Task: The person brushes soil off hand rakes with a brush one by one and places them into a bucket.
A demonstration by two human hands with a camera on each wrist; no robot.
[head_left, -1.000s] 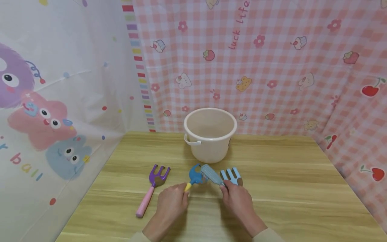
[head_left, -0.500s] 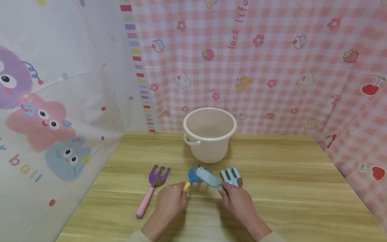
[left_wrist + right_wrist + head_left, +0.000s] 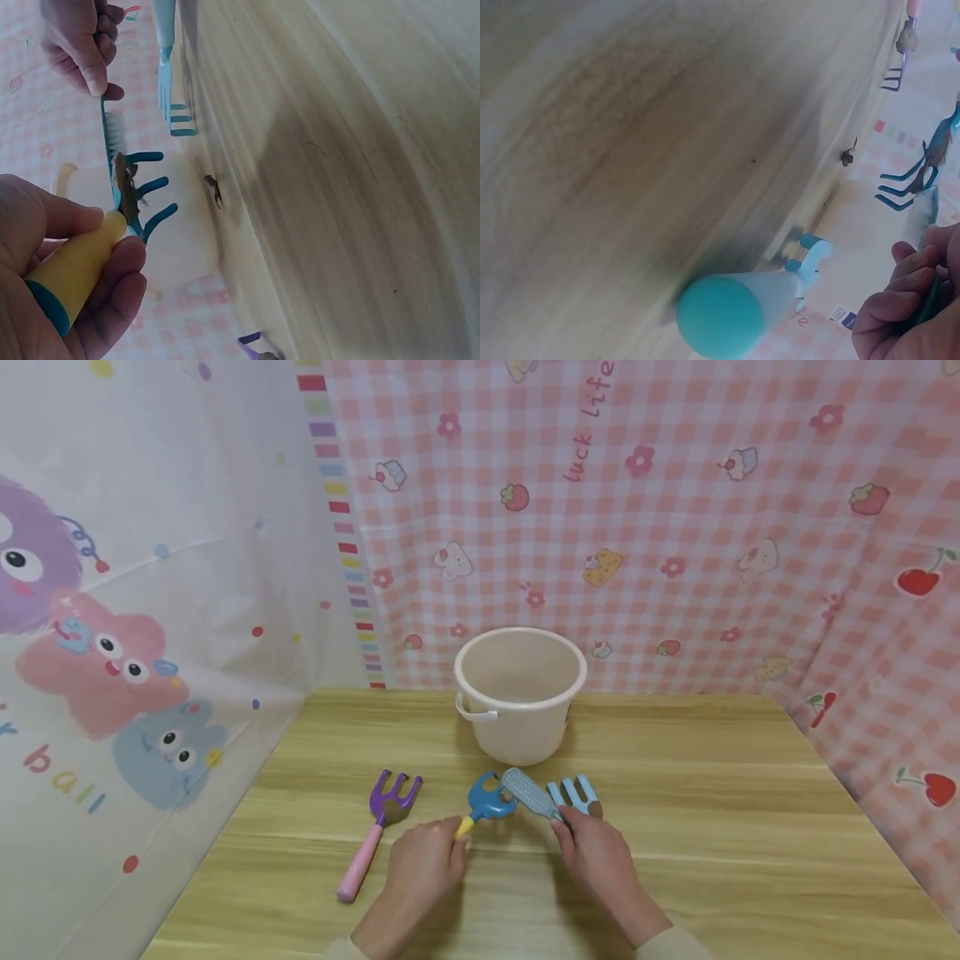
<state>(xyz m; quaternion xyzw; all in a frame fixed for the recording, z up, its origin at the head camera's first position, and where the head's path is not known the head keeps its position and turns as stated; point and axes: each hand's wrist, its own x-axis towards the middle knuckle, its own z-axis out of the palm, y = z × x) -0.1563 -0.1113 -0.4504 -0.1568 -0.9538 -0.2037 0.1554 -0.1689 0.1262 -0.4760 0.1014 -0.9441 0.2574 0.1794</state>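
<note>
Holds one blue fork (image 3: 491,807) in the left grip (image 3: 423,857), curled round its fat, smooth yellow handle (image 3: 79,259), up over the counter (image 3: 712,827). Has three thin, bent prongs and lumpy brown stuff (image 3: 124,184) stuck on that fork. Pinches one long, flat brush (image 3: 528,792) in the right grip (image 3: 596,852), with a bumpy back and white bristles (image 3: 115,133), right by the blue fork; cannot tell if touching. Makes three forks in all, counting one purple fork (image 3: 384,802) with a round pink handle (image 3: 360,862) and one pale blue fork (image 3: 576,802), both lying on the counter, with three prongs and a brown patch each. Shows one round, smooth, cream bucket (image 3: 517,733) standing behind, with one white handle (image 3: 476,714), in front of pink checked cloth (image 3: 697,518).
</note>
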